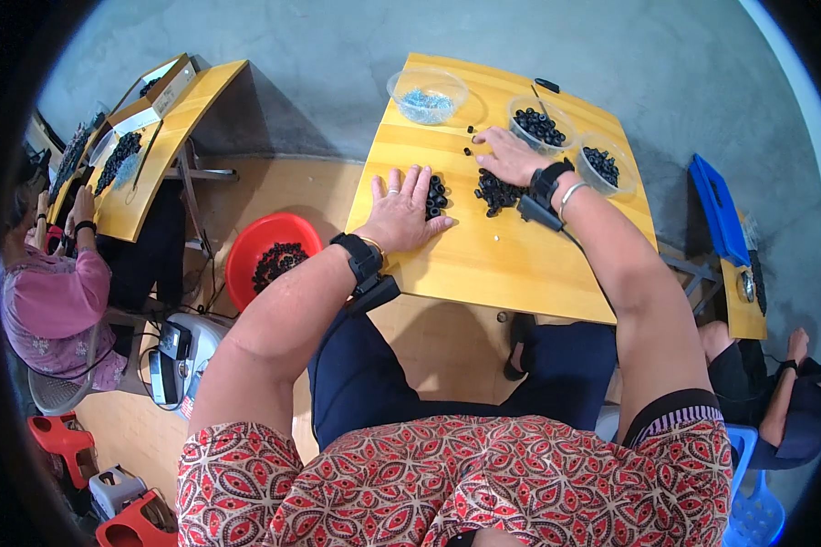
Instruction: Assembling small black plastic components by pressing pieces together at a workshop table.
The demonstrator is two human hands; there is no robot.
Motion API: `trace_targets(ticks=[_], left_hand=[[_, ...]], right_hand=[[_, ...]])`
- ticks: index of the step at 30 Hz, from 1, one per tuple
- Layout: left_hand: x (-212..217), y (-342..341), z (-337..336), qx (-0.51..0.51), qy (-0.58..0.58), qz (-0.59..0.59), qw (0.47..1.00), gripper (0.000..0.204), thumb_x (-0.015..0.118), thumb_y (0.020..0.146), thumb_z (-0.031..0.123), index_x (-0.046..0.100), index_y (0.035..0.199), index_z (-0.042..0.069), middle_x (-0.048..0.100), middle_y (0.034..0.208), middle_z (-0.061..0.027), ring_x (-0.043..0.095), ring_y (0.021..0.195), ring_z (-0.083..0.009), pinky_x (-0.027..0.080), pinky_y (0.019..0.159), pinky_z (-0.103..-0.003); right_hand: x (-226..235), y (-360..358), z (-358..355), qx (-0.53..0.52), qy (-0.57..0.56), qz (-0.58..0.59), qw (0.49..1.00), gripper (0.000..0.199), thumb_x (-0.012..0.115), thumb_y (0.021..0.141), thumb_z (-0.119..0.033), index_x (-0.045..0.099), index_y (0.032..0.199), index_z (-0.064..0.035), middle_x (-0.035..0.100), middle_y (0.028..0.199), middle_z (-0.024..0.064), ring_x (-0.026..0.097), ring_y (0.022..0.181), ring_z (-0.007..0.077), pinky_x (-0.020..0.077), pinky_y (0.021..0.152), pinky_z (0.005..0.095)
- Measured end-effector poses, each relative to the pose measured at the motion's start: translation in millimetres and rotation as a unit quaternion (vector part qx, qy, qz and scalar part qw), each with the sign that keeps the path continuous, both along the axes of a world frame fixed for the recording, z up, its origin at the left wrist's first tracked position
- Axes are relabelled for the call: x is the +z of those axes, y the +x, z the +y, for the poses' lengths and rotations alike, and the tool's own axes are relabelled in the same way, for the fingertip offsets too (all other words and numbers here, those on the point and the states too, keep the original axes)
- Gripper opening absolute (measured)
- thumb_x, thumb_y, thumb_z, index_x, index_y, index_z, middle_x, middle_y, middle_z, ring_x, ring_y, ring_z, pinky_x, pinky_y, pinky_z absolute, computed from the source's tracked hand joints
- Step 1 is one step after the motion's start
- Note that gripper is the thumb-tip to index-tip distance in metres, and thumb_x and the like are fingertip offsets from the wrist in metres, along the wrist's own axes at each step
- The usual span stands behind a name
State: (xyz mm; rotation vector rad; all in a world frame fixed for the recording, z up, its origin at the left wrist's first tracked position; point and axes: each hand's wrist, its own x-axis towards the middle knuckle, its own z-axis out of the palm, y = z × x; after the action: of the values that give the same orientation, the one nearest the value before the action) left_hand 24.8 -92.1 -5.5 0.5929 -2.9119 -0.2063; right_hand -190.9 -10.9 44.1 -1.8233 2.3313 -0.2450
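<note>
- The left hand (403,210) lies spread near the left edge of the yellow wooden table (456,264), its grip released, beside a small cluster of black, ring-shaped pieces (437,196).
- The right hand (511,159) curves over a larger pile of small black pieces (495,192) mid-table; whether its grip grasps any, I cannot tell.
- A clear, round plastic bowl (460,92) stands at the far left corner.

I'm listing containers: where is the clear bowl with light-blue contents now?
In the head view, the clear bowl stands near the far left corner of the wooden table, beyond the left hand.
</note>
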Motion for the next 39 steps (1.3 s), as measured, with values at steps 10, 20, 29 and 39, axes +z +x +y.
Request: trace_targets(ticks=[10, 20, 29, 39], left_hand=[[3.4, 0.4, 3.6, -0.023, -0.001, 0.024, 0.999, 0.083, 0.041, 0.077, 0.058, 0.017, 0.13, -0.001, 0.023, 0.133, -0.0196, 0.021, 0.121, -0.0404, 0.015, 0.096, -0.056], [0.4, 3.7, 1.3, -0.017, -0.006, 0.029, 0.999, 0.083, 0.042, 0.076, 0.058, 0.018, 0.13, -0.001, 0.024, 0.132, -0.0202, 0.022, 0.12, -0.041, 0.016, 0.095, -0.056], [-6.4, 4.2, -1.9, -0.018, -0.017, 0.043, 0.999, 0.085, 0.042, 0.076, 0.06, 0.018, 0.13, -0.001, 0.025, 0.132, -0.0203, 0.023, 0.12, -0.0413, 0.016, 0.094, -0.056], [2.8, 0.4, 0.7, -0.027, 0.002, 0.035, 0.999, 0.085, 0.042, 0.076, 0.059, 0.017, 0.13, 0.0, 0.024, 0.132, -0.0207, 0.022, 0.12, -0.0418, 0.016, 0.094, -0.057]], right_hand=[[-20.8, -54.5, -39.9, -0.023, 0.071, -0.001, 0.997, 0.051, 0.041, 0.083, -0.036, 0.032, 0.125, -0.0086, 0.032, 0.126, 0.0184, 0.029, 0.119, 0.033, 0.0246, 0.098, 0.0408], [6.9, -21.4, -21.3, 0.109, 0.064, -0.041, 0.991, 0.045, 0.039, 0.084, -0.029, 0.039, 0.119, -0.0002, 0.04, 0.119, 0.0193, 0.035, 0.113, 0.03, 0.0284, 0.095, 0.0354], [25.1, 2.5, -35.2, 0.103, 0.09, -0.008, 0.991, 0.04, 0.044, 0.083, -0.028, 0.049, 0.107, 0.003, 0.042, 0.116, 0.0189, 0.041, 0.108, 0.0317, 0.0342, 0.091, 0.0365], [8.9, -17.9, -85.6, 0.115, 0.024, 0.136, 0.984, 0.03, 0.042, 0.083, -0.031, 0.06, 0.087, -0.0073, 0.057, 0.095, 0.013, 0.051, 0.093, 0.0309, 0.0351, 0.081, 0.0474]])
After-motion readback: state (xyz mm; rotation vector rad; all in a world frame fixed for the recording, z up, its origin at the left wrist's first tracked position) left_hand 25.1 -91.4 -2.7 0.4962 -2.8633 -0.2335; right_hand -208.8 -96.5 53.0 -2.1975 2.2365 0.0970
